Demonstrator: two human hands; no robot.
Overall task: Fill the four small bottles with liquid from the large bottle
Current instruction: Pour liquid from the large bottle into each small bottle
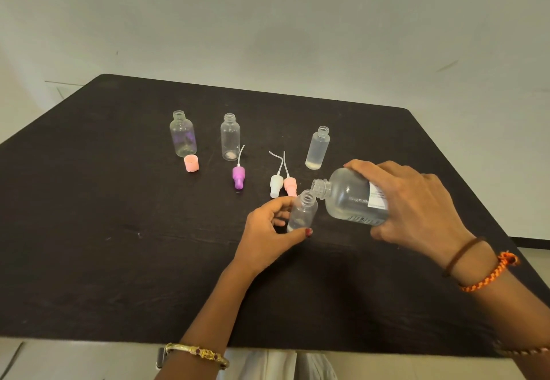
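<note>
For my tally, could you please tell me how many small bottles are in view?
4: three stand uncapped at the back, left, middle and right; the fourth is in the left hand's grip. None seem hidden.

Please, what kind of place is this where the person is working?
Probably a plain indoor room with a work table, not a proper lab or kitchen, though little shows. A bare pale wall stands behind a black table, which holds only small bottles and loose spray caps.

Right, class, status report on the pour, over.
Left hand steadies small bottle. Right hand tips large bottle, mouths nearly touching. Spray pumps close behind.
</note>
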